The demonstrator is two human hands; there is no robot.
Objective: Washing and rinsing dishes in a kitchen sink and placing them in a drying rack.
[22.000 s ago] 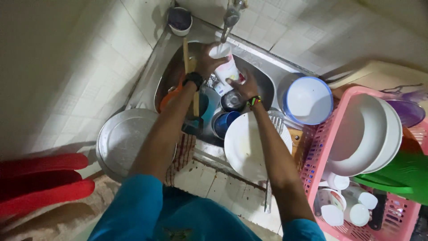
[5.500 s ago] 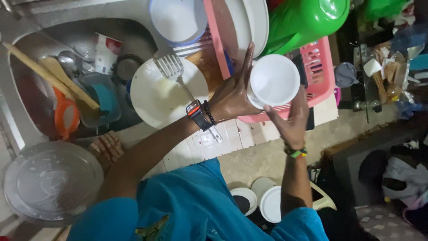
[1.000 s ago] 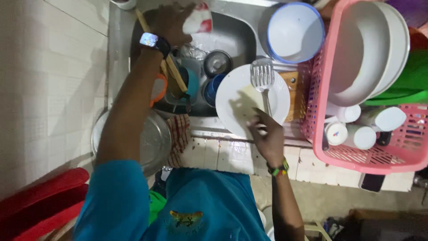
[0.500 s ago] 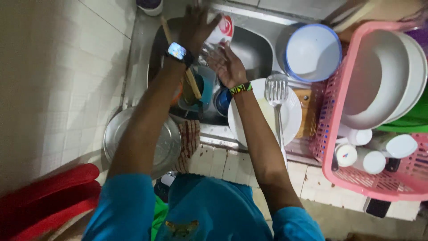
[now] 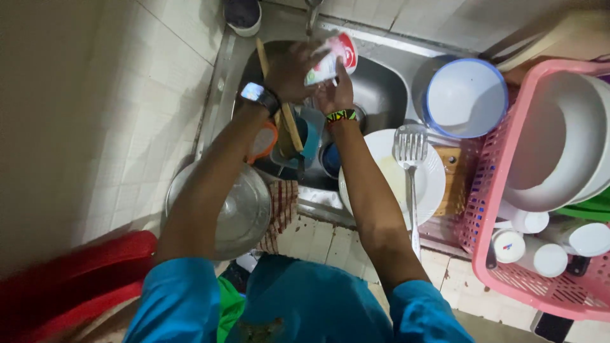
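Over the steel sink, both my hands meet at a white mug with a red print. My left hand, with a watch on its wrist, grips the mug from the left. My right hand, wearing a beaded bracelet, touches the mug from below, under the tap. Below them in the sink lie a wooden spoon, a blue cup and an orange item.
A white plate carries a metal slotted spatula right of the sink. A blue-rimmed white bowl sits behind it. The pink rack holds white bowls and cups. A steel lid and checked cloth lie at left.
My right hand left the plate and rose to the mug held by my left hand. The view has shifted so the sink sits higher and more central.
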